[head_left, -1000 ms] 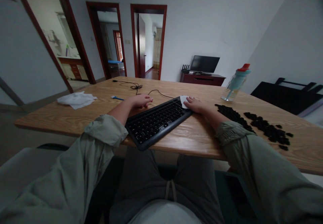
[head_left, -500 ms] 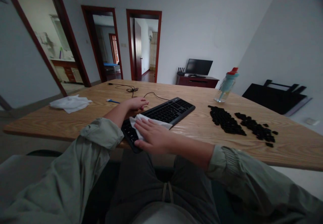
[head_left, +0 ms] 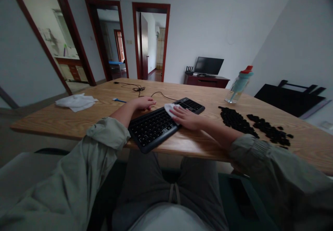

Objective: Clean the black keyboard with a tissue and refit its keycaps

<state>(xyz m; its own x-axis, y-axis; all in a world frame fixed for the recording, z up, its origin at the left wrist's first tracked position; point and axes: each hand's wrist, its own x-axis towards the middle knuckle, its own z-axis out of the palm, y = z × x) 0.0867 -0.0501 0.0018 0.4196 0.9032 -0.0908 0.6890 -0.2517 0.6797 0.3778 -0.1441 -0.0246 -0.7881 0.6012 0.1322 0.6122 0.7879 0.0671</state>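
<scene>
A black keyboard point(head_left: 153, 128) lies slanted on the table, its keycaps off and the bare key sockets showing. My right hand point(head_left: 187, 118) presses a white wipe point(head_left: 170, 109) flat against the keyboard, right of its middle, fingers laid over the cloth. Part of the wipe is hidden beneath those fingers. At the keyboard's rear edge, my left hand point(head_left: 144, 103) rests with fingers loosely stretched and no object visible in it. A thin black cable point(head_left: 162, 94) runs from behind the keyboard. Beside my left hand lies a small blue brush point(head_left: 119, 100).
Two piles of black keycaps, a larger pile point(head_left: 236, 120) and a looser pile point(head_left: 272, 129), lie to the right. A clear bottle with a red lid point(head_left: 238, 85) stands behind them. Crumpled white cloth point(head_left: 76, 102) lies at left. The wooden table's point(head_left: 197, 142) front edge is close to my lap.
My right hand and the wipe have slid from the keyboard's near left end to right of its middle, uncovering the left sockets. My left hand stays at the rear edge.
</scene>
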